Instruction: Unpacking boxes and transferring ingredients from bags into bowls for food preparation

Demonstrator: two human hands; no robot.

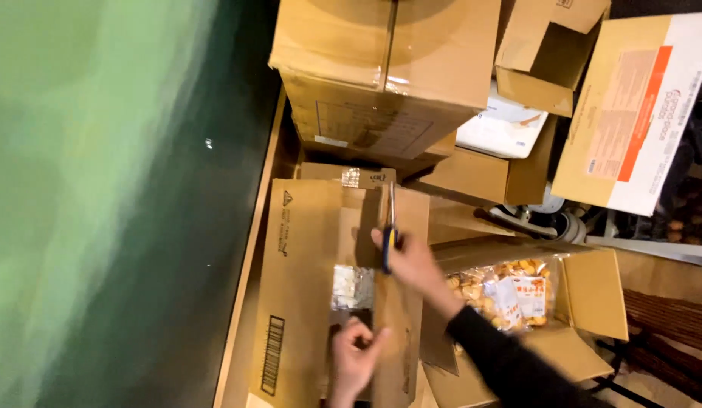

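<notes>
A brown cardboard box (305, 264) lies in front of me, its top flaps partly apart along the middle seam. My right hand (411, 261) grips a box cutter (389, 230) with a blue and yellow handle, its blade pointing away along the seam. My left hand (354, 355) rests on the near part of the box, fingers curled at the flap edge. Through the gap between the flaps shows a clear packet with pale contents (352, 287).
To the right stands an open carton (593, 295) holding bags of yellow snacks (502, 291). Several more cardboard boxes (381, 68) are stacked beyond. A green wall or floor (101, 189) fills the left side. A flat orange-and-white box (638, 113) leans at upper right.
</notes>
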